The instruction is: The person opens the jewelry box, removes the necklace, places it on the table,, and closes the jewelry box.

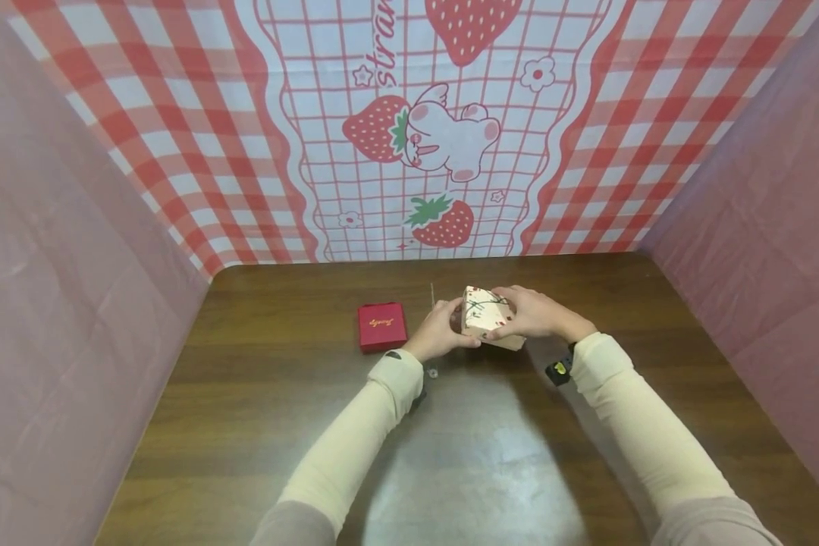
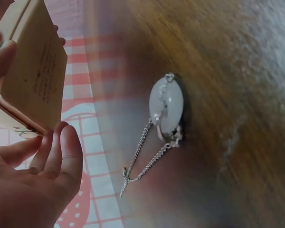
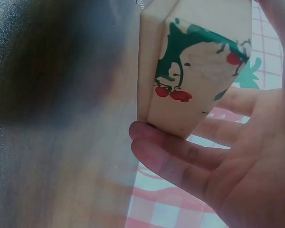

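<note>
Both hands hold a cream gift box [image 1: 487,312] with green and red cherry prints, tilted and raised over the table. My left hand [image 1: 442,331] grips its left side, thumb at the near edge; in the left wrist view its fingers touch the box's lower edge, and small lettering shows on the underside. Across from it, my right hand [image 1: 534,312] grips the right side, fingertips along the bottom edge in the right wrist view. On the table below, a silver chain [image 2: 145,168] lies beside a pale oval piece [image 2: 166,104] that looks like jewellery.
A dark red box [image 1: 382,326] with gold lettering stands on the wooden table [image 1: 259,394], left of my left hand. A checked strawberry cloth [image 1: 409,152] hangs behind the table's back edge. Pink cloths [image 1: 61,227] close off both sides.
</note>
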Demonstrator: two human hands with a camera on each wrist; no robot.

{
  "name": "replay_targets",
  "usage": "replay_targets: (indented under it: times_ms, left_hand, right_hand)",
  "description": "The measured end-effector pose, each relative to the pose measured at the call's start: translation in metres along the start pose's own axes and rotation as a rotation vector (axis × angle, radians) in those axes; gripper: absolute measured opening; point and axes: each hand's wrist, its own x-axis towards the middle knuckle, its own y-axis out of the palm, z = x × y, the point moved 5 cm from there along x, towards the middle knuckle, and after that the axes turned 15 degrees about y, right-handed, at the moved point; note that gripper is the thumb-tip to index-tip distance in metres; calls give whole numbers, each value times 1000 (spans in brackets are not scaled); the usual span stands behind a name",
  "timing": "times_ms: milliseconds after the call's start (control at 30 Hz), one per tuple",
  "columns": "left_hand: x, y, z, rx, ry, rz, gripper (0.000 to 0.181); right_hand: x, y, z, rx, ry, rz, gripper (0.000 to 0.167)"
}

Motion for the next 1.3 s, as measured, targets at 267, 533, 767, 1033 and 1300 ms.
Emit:
replay_targets:
  times_ms: [267,533,767,1033,1300]
  left_hand:
    - [-2,2,-1,-24,9,17,102]
    - [-4,-1,-5,-70,67,26,112]
    - [-8,-2,-8,-73,113,25,114]
    - [-9,-3,-12,-97,110,11,116]
    - [-10,-3,-12,-122,99,9,116]
  right_hand:
    - [-10,-6,3,-8,-16,8,103]
    - [-19,-10,8,-2,-45,-3,101]
    - [-24,-7,9,42,-47,9,102]
    - [-30,-8,6,110,-61,11,96]
    - [-35,-11,9,101,-79,-33,97]
